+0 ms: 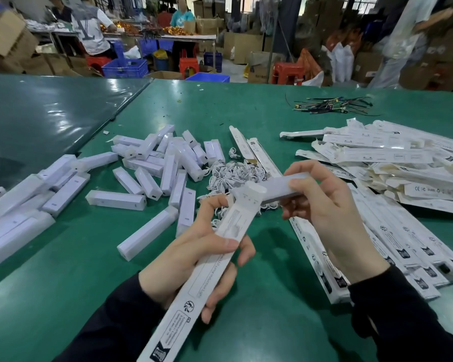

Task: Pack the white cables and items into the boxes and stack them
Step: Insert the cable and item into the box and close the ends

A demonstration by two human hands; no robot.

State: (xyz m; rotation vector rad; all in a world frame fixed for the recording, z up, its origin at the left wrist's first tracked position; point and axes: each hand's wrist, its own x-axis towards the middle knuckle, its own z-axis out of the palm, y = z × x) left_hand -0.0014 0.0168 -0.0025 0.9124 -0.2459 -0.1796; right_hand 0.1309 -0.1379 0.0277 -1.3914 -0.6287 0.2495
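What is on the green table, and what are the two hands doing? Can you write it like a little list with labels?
left hand: left hand holds a long white box
right hand: right hand grips a white bar at the box's open end
middle: pile of white cables
left side: loose white bars
right side: heap of flat boxes
far side: dark wires
surface: green table

Left hand (pixel 194 259): grips a long, narrow white printed cardboard box (pixel 194 288), top flap open.
Right hand (pixel 322 202): holds a white plastic-wrapped bar (pixel 275 188) at the box's open end.
Green table (pixel 259 116): scattered white wrapped bars (pixel 152 163), a heap of coiled white cables (pixel 233 173), flat white boxes (pixel 392 163) piled at right.
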